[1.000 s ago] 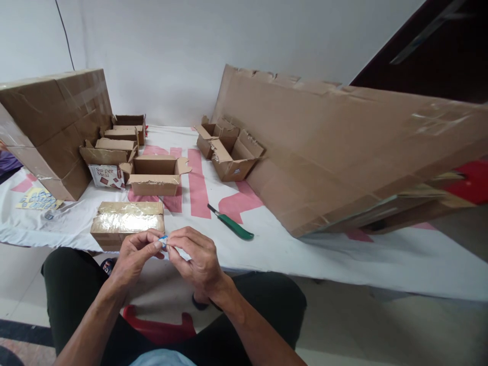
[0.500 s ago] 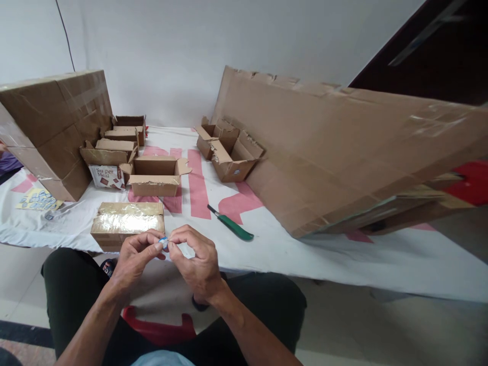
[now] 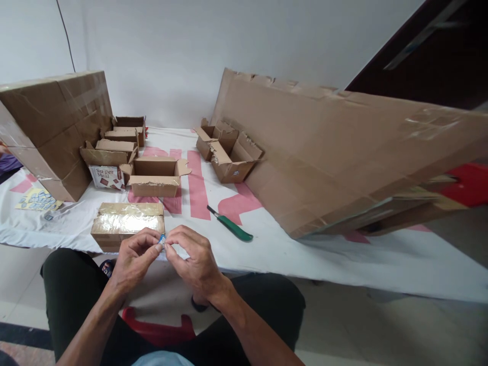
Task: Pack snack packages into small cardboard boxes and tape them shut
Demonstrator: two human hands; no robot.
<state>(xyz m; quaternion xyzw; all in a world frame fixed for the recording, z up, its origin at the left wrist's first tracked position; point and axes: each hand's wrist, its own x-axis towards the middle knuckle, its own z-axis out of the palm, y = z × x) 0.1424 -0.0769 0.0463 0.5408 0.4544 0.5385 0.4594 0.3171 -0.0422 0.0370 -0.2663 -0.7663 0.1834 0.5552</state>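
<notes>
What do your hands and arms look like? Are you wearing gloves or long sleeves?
No gloves! My left hand and right hand are bare, and I can't see any rings. No sleeves show on my forearms. Lower down there's a bit of light blue clothing and dark trousers.

Plain white-grey wall (image 3: 171, 61) at 12, smooth finish. Thin black cable (image 3: 65, 30) runs down it at 10-11. Dark reddish-brown panel (image 3: 438, 56) at 2, slanted edge, pale streak on it; can't tell if door or furniture. Long table (image 3: 312, 262) across the middle, 9 to 4, white cloth with big pink-red markings, front edge draped. Pale glossy tile floor (image 3: 343, 323) below, dark strip (image 3: 25, 334) at 8, pinkish flooring past it. Red stool (image 3: 158, 329) at 7, partly hidden. Light soft, dimmer toward 3.
</notes>
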